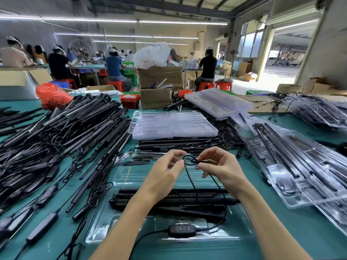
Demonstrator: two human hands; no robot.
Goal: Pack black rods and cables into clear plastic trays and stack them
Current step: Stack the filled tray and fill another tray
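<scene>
Over the green table [281, 231], through the head camera, I see my left hand [165, 175] and right hand [219, 166] pinching a looped black cable [189, 161]. Below them a clear tray [105, 228] holds black rods [169, 198] and the cable's controller [181, 230]. Filled trays [300, 175] lie right; empty trays [172, 124] are stacked beyond.

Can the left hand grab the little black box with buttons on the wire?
Probably yes. The button box lies uncovered in the tray just below the left hand, nothing over it. But that hand would have to drop the cable first.
</scene>
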